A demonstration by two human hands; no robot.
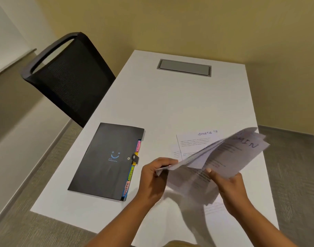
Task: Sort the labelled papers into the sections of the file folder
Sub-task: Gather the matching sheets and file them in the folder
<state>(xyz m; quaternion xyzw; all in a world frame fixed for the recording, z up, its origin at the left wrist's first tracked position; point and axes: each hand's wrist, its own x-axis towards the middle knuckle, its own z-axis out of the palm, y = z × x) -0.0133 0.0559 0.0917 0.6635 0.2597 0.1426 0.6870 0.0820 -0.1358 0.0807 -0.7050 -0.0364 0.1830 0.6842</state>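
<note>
White desk [170, 104], black folder [106, 161] clasped; left hand [152, 179] and right hand [229, 186] both pinching raised paper stack [224, 157], seemingly checking labels; next, unclasp folder, pull one sheet

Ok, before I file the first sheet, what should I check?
1. File folder open: not ok, it lies closed.
2. Strap undone: cannot tell.
3. Section tabs readable: cannot tell, blurred.
4. Paper stack secure: ok, left hand and right hand both grip it.
5. Top label readable: cannot tell, only "MIN" shows.
6. Sports sheet parked: ok, flat on the table, apart from the folder.
</note>
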